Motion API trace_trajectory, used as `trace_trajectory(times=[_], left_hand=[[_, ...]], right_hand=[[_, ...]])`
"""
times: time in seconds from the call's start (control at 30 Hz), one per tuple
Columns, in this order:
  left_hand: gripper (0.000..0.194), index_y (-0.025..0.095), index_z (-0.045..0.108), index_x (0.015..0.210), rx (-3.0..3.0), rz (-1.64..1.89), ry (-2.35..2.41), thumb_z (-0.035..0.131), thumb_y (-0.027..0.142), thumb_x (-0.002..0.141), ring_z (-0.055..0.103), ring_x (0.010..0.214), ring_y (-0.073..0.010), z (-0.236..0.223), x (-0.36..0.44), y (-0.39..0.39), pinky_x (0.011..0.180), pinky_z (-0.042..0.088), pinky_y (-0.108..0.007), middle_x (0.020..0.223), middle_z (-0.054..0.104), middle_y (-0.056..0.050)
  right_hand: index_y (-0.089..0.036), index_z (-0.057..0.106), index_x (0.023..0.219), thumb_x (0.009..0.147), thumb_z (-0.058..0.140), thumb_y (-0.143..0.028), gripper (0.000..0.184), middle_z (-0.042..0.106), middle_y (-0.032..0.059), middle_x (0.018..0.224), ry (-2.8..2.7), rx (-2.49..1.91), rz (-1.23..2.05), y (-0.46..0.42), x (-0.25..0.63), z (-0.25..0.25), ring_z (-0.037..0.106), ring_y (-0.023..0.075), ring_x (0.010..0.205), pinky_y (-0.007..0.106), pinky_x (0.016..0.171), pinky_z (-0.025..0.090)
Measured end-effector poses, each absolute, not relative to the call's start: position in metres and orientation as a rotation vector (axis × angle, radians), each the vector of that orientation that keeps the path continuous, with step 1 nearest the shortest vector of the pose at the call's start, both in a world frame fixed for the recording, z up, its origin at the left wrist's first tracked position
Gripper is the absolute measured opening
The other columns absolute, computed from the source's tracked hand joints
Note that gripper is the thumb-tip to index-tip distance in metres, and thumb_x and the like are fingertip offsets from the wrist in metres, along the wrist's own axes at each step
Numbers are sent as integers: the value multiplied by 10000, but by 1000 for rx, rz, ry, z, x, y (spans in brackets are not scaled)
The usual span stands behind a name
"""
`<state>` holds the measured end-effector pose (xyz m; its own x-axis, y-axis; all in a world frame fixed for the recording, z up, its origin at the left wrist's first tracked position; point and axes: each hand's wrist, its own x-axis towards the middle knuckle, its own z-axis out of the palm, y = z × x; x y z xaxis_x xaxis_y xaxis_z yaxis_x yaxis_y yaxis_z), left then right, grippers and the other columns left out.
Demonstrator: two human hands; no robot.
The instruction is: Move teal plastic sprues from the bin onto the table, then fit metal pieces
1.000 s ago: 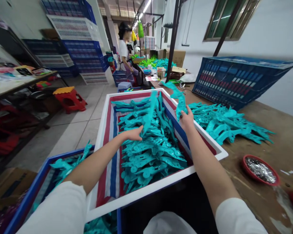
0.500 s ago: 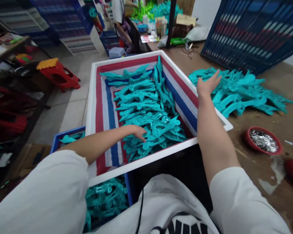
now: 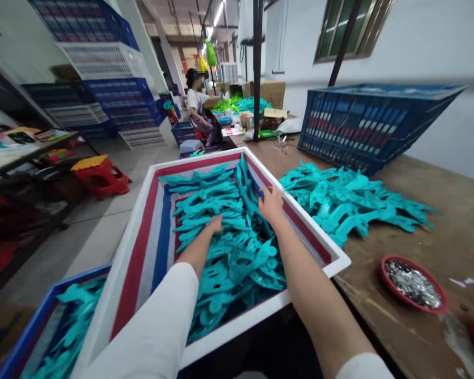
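Note:
A white-rimmed box (image 3: 237, 350) with a red, white and blue striped lining stands in front of me, holding a heap of long teal plastic parts (image 3: 237, 258). My left hand (image 3: 215, 225) reaches down onto the middle of the heap. One digit of it is stretched out; its other fingers are partly hidden among the parts. Over the box's right side, my right hand (image 3: 271, 204) has its fingers apart, close to the upright parts along the lining. I see nothing held in it.
More teal parts (image 3: 339, 197) lie on the brown table (image 3: 363, 295) at right, before a tilted blue crate (image 3: 351, 123). A red bowl (image 3: 414, 284) holds small shiny metal pieces. A blue crate (image 3: 43, 310) is at lower left, a red stool (image 3: 102, 176) beyond. A person (image 3: 199, 105) sits further back.
My view has tilted up. My right hand has moved left from above the table pile into the box. My left hand has moved further forward over the heap.

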<state>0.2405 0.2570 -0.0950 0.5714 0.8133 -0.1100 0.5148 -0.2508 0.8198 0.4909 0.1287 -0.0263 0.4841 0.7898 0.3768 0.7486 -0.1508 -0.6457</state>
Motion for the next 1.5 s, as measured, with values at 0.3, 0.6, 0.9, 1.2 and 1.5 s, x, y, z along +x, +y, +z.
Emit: trace_trajectory(times=[0.3,0.6,0.9,1.2,1.5], left_hand=[[273,177,835,1183,2226,466,1051,884,370,995,582,1555,-518,-60,272,235,1389,355,-792,1312,773,-200],[225,328,879,1200,2415,913,801,820,330,983,346,1782,-506,29,161,171,1533,-21,-712,1558,726,-165],[937,265,636,1676,1560,735,597,921,738,919,637,1593,-432,-4,193,167,1285,600,-630,1595,727,-183],[973,257,838,1516,1484,563,434,1145,525,632,769,1399,-467,-16,162,215,1189,641,-673,1402,857,-167],[1168,213,652,1778,1559,573,497,1111,337,711,825,984,-341,-11,158,224,949,732,-555,1276,858,-134]], right_hand=[[-263,817,1530,1026,924,-429,541,698,241,1644,-1540,-1988,264,120,469,-21,615,497,1603,726,1314,548],[-236,885,1338,954,987,-503,478,895,99,1266,-1536,-1813,456,117,404,8,855,314,1226,358,1037,690],[-111,549,1812,1048,684,-256,789,621,288,1742,-1663,-1512,145,105,349,-14,603,415,1660,630,1400,524],[-168,402,1920,1188,565,-347,771,379,224,1959,-2185,-1465,-47,99,346,-14,282,380,1885,713,1538,237],[-166,470,1891,1108,640,-208,803,368,249,1959,-2177,-1487,107,108,368,-23,288,415,1878,717,1499,347]])
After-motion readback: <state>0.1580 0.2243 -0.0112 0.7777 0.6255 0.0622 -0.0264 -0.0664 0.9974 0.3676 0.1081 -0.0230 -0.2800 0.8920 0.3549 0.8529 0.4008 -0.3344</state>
